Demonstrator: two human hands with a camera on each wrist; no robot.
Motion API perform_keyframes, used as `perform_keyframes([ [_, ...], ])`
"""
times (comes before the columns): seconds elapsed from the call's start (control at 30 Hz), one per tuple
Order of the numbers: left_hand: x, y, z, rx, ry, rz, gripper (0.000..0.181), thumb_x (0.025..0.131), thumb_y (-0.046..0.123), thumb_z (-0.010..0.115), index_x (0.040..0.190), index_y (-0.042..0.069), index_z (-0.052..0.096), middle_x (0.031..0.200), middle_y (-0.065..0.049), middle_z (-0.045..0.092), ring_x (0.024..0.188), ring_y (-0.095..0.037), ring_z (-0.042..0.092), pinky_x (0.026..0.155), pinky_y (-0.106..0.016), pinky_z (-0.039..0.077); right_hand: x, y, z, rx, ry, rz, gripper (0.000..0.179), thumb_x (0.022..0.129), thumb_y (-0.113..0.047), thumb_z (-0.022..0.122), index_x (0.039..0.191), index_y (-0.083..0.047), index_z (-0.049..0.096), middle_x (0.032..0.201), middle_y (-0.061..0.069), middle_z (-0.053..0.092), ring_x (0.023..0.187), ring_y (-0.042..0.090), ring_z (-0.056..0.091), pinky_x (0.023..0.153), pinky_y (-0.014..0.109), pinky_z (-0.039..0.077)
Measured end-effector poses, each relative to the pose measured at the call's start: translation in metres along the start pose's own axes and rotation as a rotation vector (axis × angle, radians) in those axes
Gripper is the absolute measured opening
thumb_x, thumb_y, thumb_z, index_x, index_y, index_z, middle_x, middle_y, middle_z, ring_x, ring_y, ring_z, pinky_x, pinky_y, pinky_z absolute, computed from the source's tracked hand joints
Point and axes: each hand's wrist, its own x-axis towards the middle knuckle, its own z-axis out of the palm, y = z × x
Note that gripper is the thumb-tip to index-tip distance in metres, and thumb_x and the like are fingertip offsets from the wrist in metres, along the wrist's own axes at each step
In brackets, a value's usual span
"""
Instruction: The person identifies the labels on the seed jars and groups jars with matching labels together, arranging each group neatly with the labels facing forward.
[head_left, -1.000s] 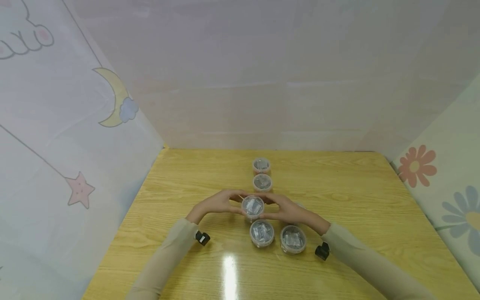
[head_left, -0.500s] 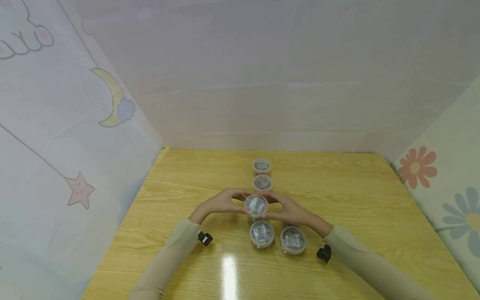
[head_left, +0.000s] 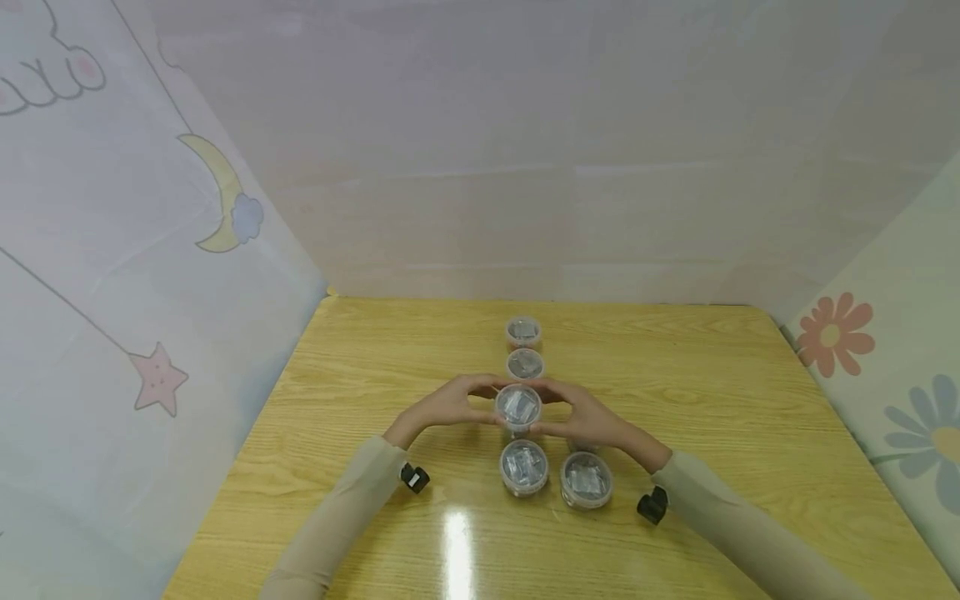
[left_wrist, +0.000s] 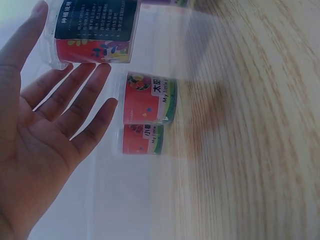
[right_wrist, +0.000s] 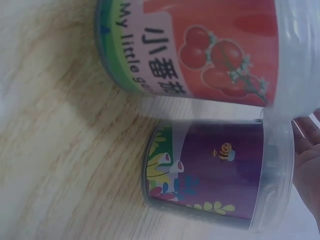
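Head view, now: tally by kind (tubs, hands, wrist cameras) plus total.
Tubs: 6 (held tub, farthest tub, second-farthest tub, near-left tub, near-right tub, partly hidden tub)
Hands: 2 (left hand, right hand)
Wrist cameras: 2 (left camera, right camera)
Total: 10

We are observing an apparent tabletop recording booth (head_left: pixel 645 225); a pale back wall (head_left: pixel 480 150) and two printed side walls (head_left: pixel 67 392) are bounding a wood-grain table (head_left: pixel 360 358) on three sides; a yellow moon (head_left: pixel 230 185), a pink star (head_left: pixel 161 380) and a red flower (head_left: pixel 829 335) are suggesting nursery decor; we are noting two black wrist cameras (head_left: pixel 652 505).
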Motion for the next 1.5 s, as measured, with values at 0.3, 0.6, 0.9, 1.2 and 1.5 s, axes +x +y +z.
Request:
perform_keyframes([
  [0.3,0.002,0.002,0.003,-0.027,0.016,-0.014,0.061,0.082,0.037,0.07,0.136,0.023,0.046,0.133,0.007,0.051,0.115,-0.011,0.053,0.099,-0.032,0.043,0.001,-0.029,-0.012,0.005,-0.028,-0.038,0.063,0.081,-0.014,0.072,0.135,0.0,0.043,0.126,0.013,0.055,0.109,0.026,0.058,0.091,0.047,0.048],
  [0.6,0.006,0.003,0.004,-0.059,0.021,-0.021,0.058,0.086,0.045,0.063,0.138,0.031,0.042,0.135,0.01,0.048,0.116,-0.01,0.052,0.1,-0.034,0.042,0.0,-0.027,-0.018,0.056,-0.026,0.008,0.061,0.084,-0.015,0.069,0.138,-0.007,0.042,0.129,0.008,0.053,0.112,0.023,0.056,0.096,0.038,0.046],
  [0.9,0.009,0.001,0.006,-0.089,0.02,-0.003,0.072,0.084,0.045,0.065,0.145,0.027,0.031,0.137,0.006,0.046,0.118,-0.014,0.051,0.099,-0.036,0.044,0.001,-0.023,-0.021,0.066,-0.008,-0.02,0.058,0.085,-0.007,0.067,0.136,0.0,0.042,0.122,0.015,0.057,0.105,0.029,0.059,0.091,0.048,0.048],
  [1.2,0.01,0.002,0.009,-0.101,0.059,-0.014,0.068,0.084,0.046,0.065,0.143,0.029,0.035,0.135,0.004,0.047,0.114,-0.015,0.054,0.098,-0.04,0.044,0.002,-0.037,-0.025,0.1,-0.009,0.01,0.056,0.085,-0.004,0.065,0.135,0.005,0.041,0.119,0.019,0.057,0.102,0.034,0.058,0.09,0.055,0.046],
  [1.5,0.011,0.003,0.007,-0.206,0.051,0.011,0.061,0.087,0.032,0.065,0.141,0.025,0.038,0.133,0.0,0.049,0.114,-0.016,0.055,0.098,-0.033,0.045,0.002,-0.032,-0.029,0.196,-0.069,0.029,0.059,0.087,-0.003,0.062,0.139,0.005,0.034,0.126,0.02,0.051,0.107,0.037,0.055,0.093,0.054,0.044],
])
